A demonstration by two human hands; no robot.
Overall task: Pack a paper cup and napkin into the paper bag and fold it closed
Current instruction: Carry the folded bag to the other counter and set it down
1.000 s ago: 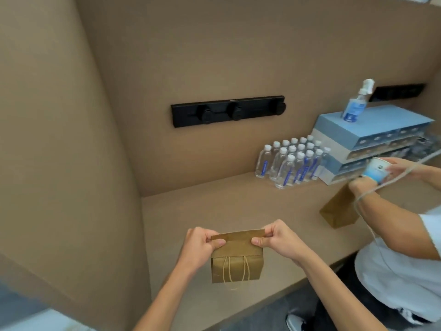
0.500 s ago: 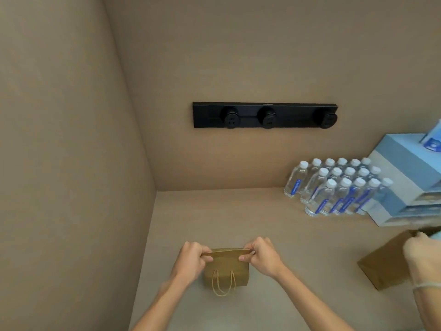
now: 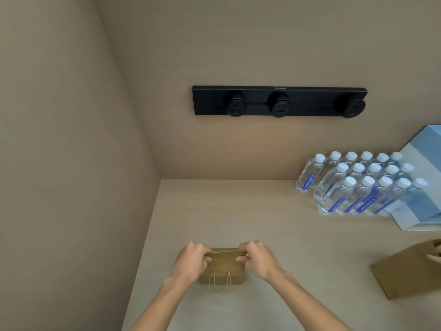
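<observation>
A small brown paper bag stands upright on the beige counter, its top folded over toward me and its twine handle hanging down the front. My left hand pinches the left end of the folded top. My right hand pinches the right end. The cup and napkin are not visible; the bag's inside is hidden by the fold.
Several clear water bottles stand at the back right beside a pale blue box. A second brown bag lies at the right edge with another person's hand on it. A black socket strip is on the back wall. A side wall rises close on the left.
My head has turned left and tilted down, so the other person has mostly left the view. Both hands keep their pinch on the bag's folded top, now pressed lower.
</observation>
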